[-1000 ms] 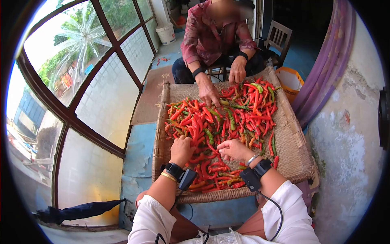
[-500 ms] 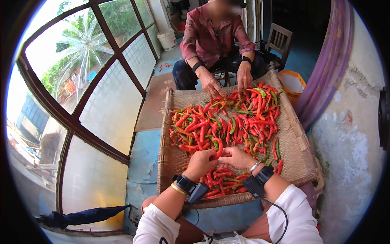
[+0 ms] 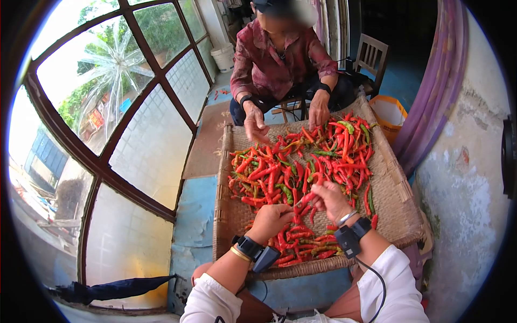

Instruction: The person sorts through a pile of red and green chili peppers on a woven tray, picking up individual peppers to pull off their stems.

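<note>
Red and green chili peppers [image 3: 269,175] lie spread over a woven tray [image 3: 398,215]. My left hand [image 3: 271,222] is pinched closed above the near part of the tray, fingertips at a red chili. To its right, my right hand [image 3: 330,200] has its fingers closed on a red chili [image 3: 307,199] that slants down toward my left hand. A nearer group of red chilies [image 3: 293,242] lies below both hands, by the tray's front edge.
Across the tray sits a person in a red patterned shirt [image 3: 280,59], both hands over the far chilies. Windows [image 3: 140,140] line the left; a dark umbrella [image 3: 118,288] lies low left. A yellow-rimmed bucket [image 3: 389,110], wooden chair [image 3: 371,56] and purple curtain [image 3: 439,81] stand right.
My hands have moved apart, my right hand going right and slightly up. The other person's left-side hand has drawn back from the chilies, and the head is lower in view.
</note>
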Demonstrator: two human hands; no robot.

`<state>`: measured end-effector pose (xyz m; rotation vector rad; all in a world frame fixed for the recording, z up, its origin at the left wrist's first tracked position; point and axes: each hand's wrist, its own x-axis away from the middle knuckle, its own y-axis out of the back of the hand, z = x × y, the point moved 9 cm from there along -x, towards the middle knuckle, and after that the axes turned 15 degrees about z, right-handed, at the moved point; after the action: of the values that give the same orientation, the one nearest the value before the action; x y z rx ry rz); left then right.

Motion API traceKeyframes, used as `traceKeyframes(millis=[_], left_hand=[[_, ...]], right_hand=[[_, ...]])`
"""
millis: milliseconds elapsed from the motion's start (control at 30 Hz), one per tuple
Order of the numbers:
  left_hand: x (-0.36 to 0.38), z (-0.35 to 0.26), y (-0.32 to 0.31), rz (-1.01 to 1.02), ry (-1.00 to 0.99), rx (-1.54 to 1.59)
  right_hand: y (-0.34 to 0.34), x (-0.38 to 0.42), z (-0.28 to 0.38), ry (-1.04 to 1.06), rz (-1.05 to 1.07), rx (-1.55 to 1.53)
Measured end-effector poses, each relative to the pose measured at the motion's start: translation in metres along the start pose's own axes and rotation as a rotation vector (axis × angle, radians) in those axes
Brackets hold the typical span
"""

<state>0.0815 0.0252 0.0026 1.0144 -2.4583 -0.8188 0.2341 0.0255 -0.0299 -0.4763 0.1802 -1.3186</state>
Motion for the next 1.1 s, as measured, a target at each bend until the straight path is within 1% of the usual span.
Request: traceKeyframes(millis=[33, 67, 100, 133, 167, 233, 267, 300, 333, 367, 433, 467, 500, 533, 567, 633, 667, 700, 733, 767, 800, 833, 900, 933, 967, 1000, 1033, 1067, 1100], left_hand=[[0.002, 0.001, 0.005, -0.075, -0.012, -0.024], [0.002, 0.002, 0.005, -0.076, -0.013, -0.025], [0.005, 0.001, 0.013, -0.171, 0.007, -0.068], [0.008, 0.0, 0.021, -0.267, 0.026, -0.11], [0.007, 0.005, 0.021, -0.269, 0.025, -0.111], [0.001, 0.015, 0.014, -0.191, -0.026, -0.06], [0.001, 0.018, 0.012, -0.191, -0.025, -0.062], [-0.002, 0.02, 0.004, -0.102, -0.011, 0.011], [-0.004, 0.022, -0.005, -0.013, 0.003, 0.085], [-0.004, 0.022, -0.006, -0.012, 0.005, 0.085], [-0.004, 0.025, -0.017, 0.079, 0.015, 0.205], [-0.004, 0.026, -0.019, 0.085, 0.02, 0.207], [-0.005, 0.032, -0.023, 0.112, 0.067, 0.286], [-0.005, 0.037, -0.026, 0.139, 0.113, 0.365], [-0.006, 0.035, -0.026, 0.143, 0.115, 0.365], [-0.006, 0.03, -0.024, 0.088, 0.062, 0.766], [-0.007, 0.024, -0.02, 0.055, -0.04, 0.878], [-0.006, 0.02, -0.019, 0.054, -0.039, 0.88], [-0.004, 0.017, -0.011, -0.011, -0.045, 0.855], [-0.002, 0.017, -0.004, -0.076, -0.05, 0.83], [-0.002, 0.02, 0.003, -0.152, -0.045, 0.692], [-0.002, 0.023, 0.004, -0.153, -0.044, 0.693], [0.003, 0.012, 0.015, -0.172, 0.047, -0.058], [0.004, 0.014, 0.015, -0.172, 0.049, -0.055], [0.005, 0.014, 0.013, -0.173, 0.063, -0.186], [0.006, 0.015, 0.011, -0.172, 0.075, -0.317], [0.006, 0.02, 0.01, -0.172, 0.076, -0.317], [0.004, 0.026, 0.006, -0.134, 0.085, -0.387], [0.003, 0.026, 0.003, -0.095, 0.096, -0.457]], right_hand=[[0.009, -0.001, 0.002, -0.008, 0.0, -0.031], [0.01, -0.001, 0.006, 0.056, -0.024, -0.152], [0.009, 0.0, 0.011, 0.12, -0.048, -0.273], [0.012, 0.0, 0.01, 0.121, -0.048, -0.272], [0.015, -0.002, 0.005, 0.103, -0.019, -0.261], [0.013, -0.003, 0.001, 0.088, 0.011, -0.253], [0.007, -0.004, -0.004, -0.01, 0.035, -0.083], [0.002, -0.004, -0.012, -0.107, 0.059, 0.087], [-0.005, -0.005, -0.019, -0.152, 0.1, 0.162], [-0.011, -0.008, -0.03, -0.177, 0.186, 0.315], [-0.033, -0.005, -0.033, -0.161, 0.309, 0.632], [-0.045, -0.004, -0.023, 0.122, 0.334, 1.053], [-0.044, -0.003, -0.025, 0.119, 0.335, 1.049], [-0.048, -0.002, -0.032, 0.066, 0.41, 1.144], [-0.052, -0.002, -0.038, 0.014, 0.485, 1.237], [-0.054, 0.0, -0.03, -0.009, 0.469, 1.232], [-0.047, -0.002, -0.024, -0.015, 0.388, 1.122], [-0.04, -0.004, -0.016, -0.019, 0.308, 1.011], [-0.04, -0.002, -0.008, -0.083, 0.276, 0.813], [-0.037, -0.004, -0.005, -0.085, 0.277, 0.813], [-0.027, -0.006, -0.001, -0.063, 0.221, 0.628], [-0.016, -0.008, 0.002, -0.041, 0.164, 0.443], [-0.004, -0.007, 0.026, 0.253, 0.132, 0.046], [0.005, -0.005, 0.033, 0.297, 0.034, -0.114], [0.004, -0.003, 0.036, 0.294, 0.034, -0.114], [0.015, 0.0, 0.032, 0.254, -0.104, -0.167], [0.026, 0.005, 0.026, 0.213, -0.242, -0.22], [0.041, -0.003, 0.003, 0.101, -0.211, -0.112], [0.041, -0.003, -0.002, 0.099, -0.211, -0.113]])
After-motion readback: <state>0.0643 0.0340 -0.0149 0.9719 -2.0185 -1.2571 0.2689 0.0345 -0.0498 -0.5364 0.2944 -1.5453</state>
